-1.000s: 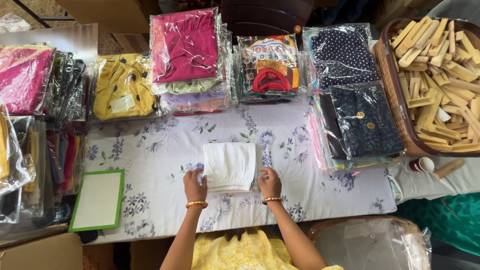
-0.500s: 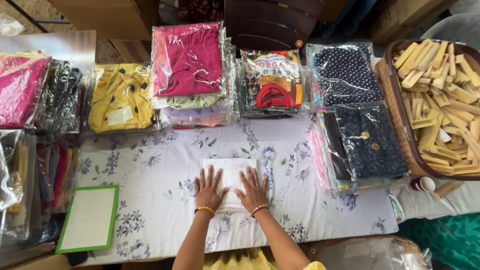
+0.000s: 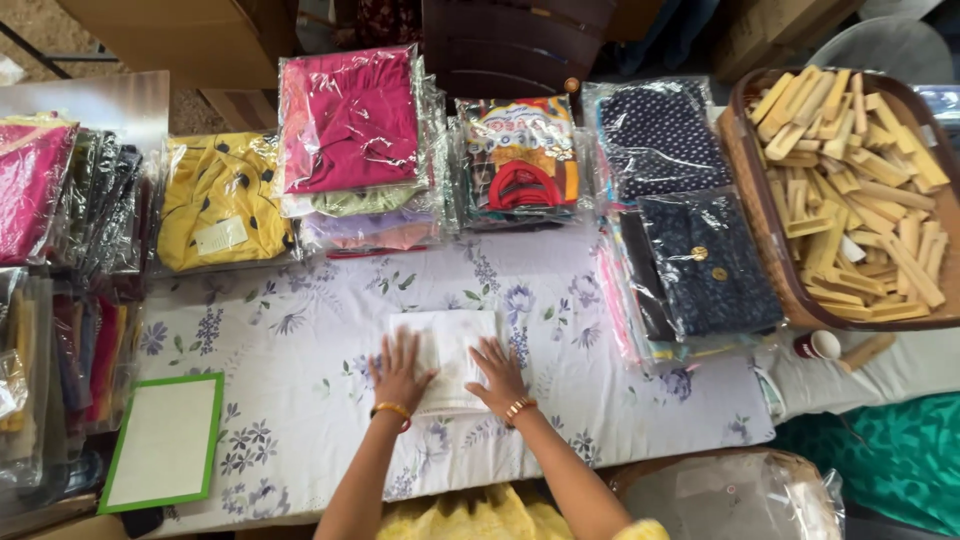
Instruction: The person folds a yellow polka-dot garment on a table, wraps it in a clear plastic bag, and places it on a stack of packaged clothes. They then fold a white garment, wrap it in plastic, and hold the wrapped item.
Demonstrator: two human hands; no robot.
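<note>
Worktop (image 3: 300,400) with a flowered cover holds bagged clothes all round. White folded cloth (image 3: 450,345) lies in the middle. Left hand (image 3: 400,372) and right hand (image 3: 497,372) have moved onto it, fingers spread flat, pressing, gripping nothing.

The left hand (image 3: 400,372) and right hand (image 3: 497,372) lie flat over the lower part of the folded white cloth (image 3: 445,345), hiding it there. At the left edge of the frame, the pink packet (image 3: 30,185) and the dark packets (image 3: 100,215) are cut off. At the right edge, the tray of wooden sticks (image 3: 850,190) runs out of frame. The clear bag (image 3: 730,500) at the bottom is cut off, its contents impossible to make out.
</note>
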